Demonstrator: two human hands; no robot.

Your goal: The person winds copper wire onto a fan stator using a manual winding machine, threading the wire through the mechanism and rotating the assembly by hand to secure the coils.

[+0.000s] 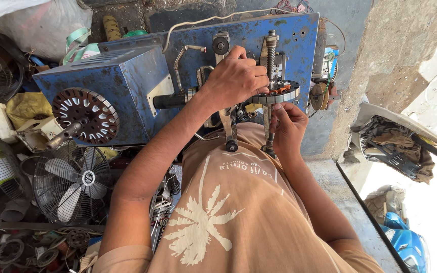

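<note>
Stator ring (279,93) between left hand (234,81) above, right hand (288,126) below.

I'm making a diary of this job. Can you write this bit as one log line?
left hand: gripping metal ring | right hand: touching ring from below | ring: on blue machine | nearby: fan

Around your grip on the round stator (277,94), the threaded rod (271,55) blocks directly above and the blue box (112,91) walls off your left. Your right stays open toward the concrete wall (380,60); below, a metal lever (228,126) crowds the gap.
</note>
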